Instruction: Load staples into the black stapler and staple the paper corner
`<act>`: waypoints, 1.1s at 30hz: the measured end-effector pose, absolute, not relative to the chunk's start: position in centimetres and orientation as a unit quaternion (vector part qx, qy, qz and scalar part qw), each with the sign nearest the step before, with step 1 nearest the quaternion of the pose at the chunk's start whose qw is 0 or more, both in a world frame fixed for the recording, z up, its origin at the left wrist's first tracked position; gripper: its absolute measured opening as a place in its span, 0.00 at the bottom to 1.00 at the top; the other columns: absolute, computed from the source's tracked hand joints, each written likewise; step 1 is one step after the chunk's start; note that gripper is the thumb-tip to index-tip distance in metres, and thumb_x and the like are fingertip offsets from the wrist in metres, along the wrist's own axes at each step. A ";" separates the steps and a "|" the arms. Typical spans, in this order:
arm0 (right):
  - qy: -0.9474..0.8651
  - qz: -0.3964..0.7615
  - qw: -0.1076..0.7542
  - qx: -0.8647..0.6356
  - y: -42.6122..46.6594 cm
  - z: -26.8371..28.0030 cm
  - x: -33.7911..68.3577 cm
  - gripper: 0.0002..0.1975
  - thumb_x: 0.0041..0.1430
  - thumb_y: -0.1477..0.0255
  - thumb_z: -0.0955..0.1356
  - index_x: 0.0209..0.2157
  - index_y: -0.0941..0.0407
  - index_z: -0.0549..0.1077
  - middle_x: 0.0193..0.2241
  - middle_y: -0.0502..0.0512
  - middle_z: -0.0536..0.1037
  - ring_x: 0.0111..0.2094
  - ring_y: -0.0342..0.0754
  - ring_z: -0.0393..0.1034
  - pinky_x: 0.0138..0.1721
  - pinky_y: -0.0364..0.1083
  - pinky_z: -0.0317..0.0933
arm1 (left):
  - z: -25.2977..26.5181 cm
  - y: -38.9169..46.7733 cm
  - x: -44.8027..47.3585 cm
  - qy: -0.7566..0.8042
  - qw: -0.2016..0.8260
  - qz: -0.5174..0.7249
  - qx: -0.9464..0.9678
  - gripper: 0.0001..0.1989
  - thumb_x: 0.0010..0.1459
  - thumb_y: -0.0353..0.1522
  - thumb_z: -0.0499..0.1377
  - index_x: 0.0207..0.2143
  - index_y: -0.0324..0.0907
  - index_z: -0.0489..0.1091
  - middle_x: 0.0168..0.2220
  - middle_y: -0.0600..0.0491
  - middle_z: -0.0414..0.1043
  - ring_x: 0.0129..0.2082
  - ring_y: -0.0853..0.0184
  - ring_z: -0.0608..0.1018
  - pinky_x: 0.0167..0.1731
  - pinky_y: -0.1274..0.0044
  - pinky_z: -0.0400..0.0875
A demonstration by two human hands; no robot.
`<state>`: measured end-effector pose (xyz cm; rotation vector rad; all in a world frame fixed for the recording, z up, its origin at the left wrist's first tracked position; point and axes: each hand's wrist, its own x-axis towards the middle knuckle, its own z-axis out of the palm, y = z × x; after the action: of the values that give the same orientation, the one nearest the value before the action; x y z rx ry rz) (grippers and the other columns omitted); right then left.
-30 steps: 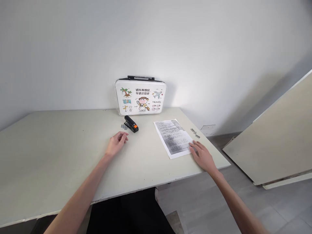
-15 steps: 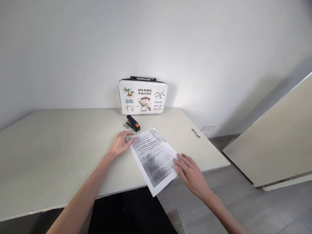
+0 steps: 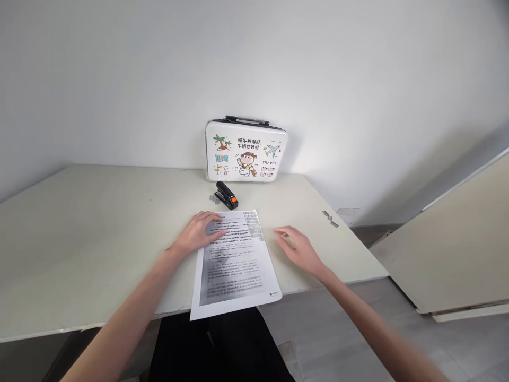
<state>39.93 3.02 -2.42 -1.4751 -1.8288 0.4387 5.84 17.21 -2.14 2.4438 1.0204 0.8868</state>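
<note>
A white sheet of paper [image 3: 234, 265] with dense black print lies on the table, its lower edge reaching past the front edge. My left hand [image 3: 196, 233] rests on the upper left of the sheet, thumb and fingers apart on top of it. Just right of the sheet is my right hand [image 3: 298, 249], open with fingers slightly bent and holding nothing. A black stapler [image 3: 226, 195] with an orange patch sits just beyond the sheet's top edge. Beside it on the left are small grey staple strips [image 3: 214, 199].
A white case [image 3: 245, 151] with cartoon prints and a black handle stands against the wall behind the stapler. More staple strips [image 3: 330, 218] lie near the right edge of the pale table [image 3: 99, 239]. A pale panel [image 3: 457, 249] leans at the right.
The sheet has turned clockwise, bringing its bottom edge round to the left. My right hand has let go of its right edge and is now apart from it. My left hand stays on the sheet.
</note>
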 end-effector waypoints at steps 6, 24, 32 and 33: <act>-0.724 0.152 0.381 -0.555 13.0 -2.4 35.1 0.19 0.69 0.60 0.67 0.57 0.52 0.71 0.54 0.60 0.78 0.53 0.54 0.74 0.55 0.55 0.69 | -2.2 16.3 3.9 0.374 0.164 0.317 0.856 0.22 0.60 0.53 0.64 0.46 0.48 0.78 0.52 0.47 0.80 0.55 0.50 0.79 0.62 0.58 0.67; -0.621 0.133 0.325 -0.700 21.2 -3.0 32.4 0.11 0.68 0.66 0.67 0.50 0.52 0.72 0.50 0.59 0.80 0.51 0.60 0.74 0.50 0.58 0.68 | -3.3 16.2 2.9 0.365 0.150 0.314 0.864 0.18 0.63 0.50 0.64 0.45 0.48 0.78 0.54 0.48 0.79 0.56 0.52 0.78 0.62 0.60 0.67; -0.604 0.131 0.370 -0.693 14.5 -4.2 40.5 0.15 0.66 0.61 0.66 0.50 0.52 0.73 0.47 0.58 0.82 0.44 0.56 0.77 0.48 0.55 0.70 | -3.0 15.9 2.4 0.403 0.162 0.321 0.842 0.24 0.63 0.53 0.62 0.51 0.47 0.76 0.53 0.47 0.80 0.58 0.50 0.77 0.62 0.59 0.68; -0.609 0.136 0.374 -0.686 13.3 -4.3 41.4 0.16 0.65 0.60 0.66 0.50 0.52 0.73 0.47 0.58 0.82 0.42 0.55 0.78 0.47 0.55 0.70 | -3.0 15.8 2.3 0.410 0.162 0.320 0.839 0.24 0.63 0.54 0.61 0.51 0.47 0.75 0.53 0.47 0.79 0.58 0.50 0.77 0.62 0.59 0.68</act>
<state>41.42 13.27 -4.35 -1.7572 -1.5589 0.3485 2.26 15.84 -3.00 2.3941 1.1713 0.9124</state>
